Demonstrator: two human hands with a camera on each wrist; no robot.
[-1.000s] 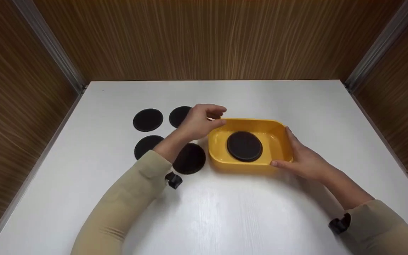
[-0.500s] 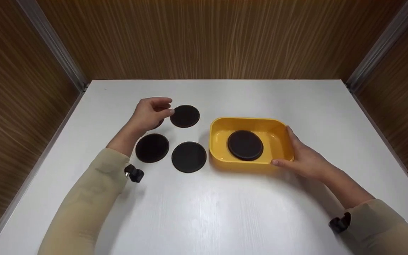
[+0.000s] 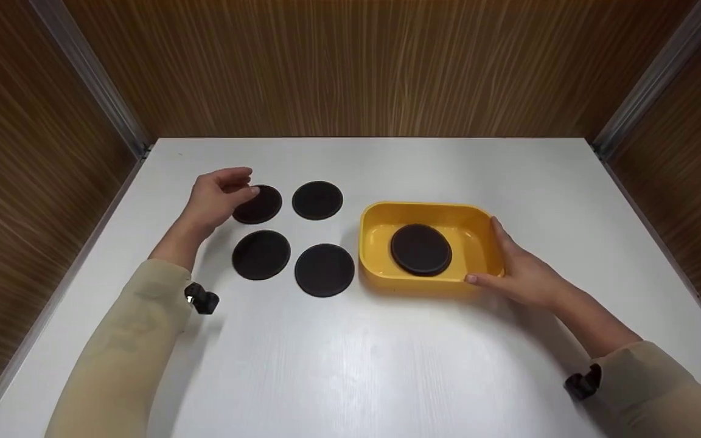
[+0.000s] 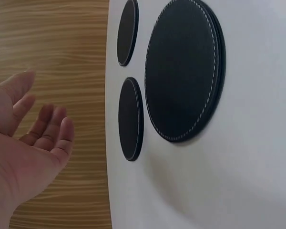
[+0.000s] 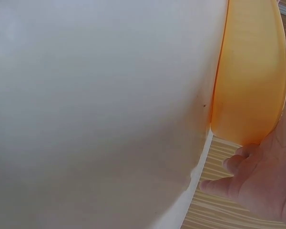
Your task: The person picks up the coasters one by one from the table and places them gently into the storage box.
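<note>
Coasters are laid flat in a two-by-two group on the white desk [image 3: 350, 365], and the far-left coaster [image 3: 260, 204] is neared by the left hand [image 3: 216, 196], its fingers loosely curled and holding nothing. The yellow tray [image 3: 375, 243] (one coaster [image 3: 421, 249] already inside) is braced at its right wall by the right hand [image 3: 524, 277], fingers straight, seemingly to keep it from sliding.

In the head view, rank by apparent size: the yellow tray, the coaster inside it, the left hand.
1. yellow tray
2. coaster in the tray and left hand: look about alike, so unranked.
</note>
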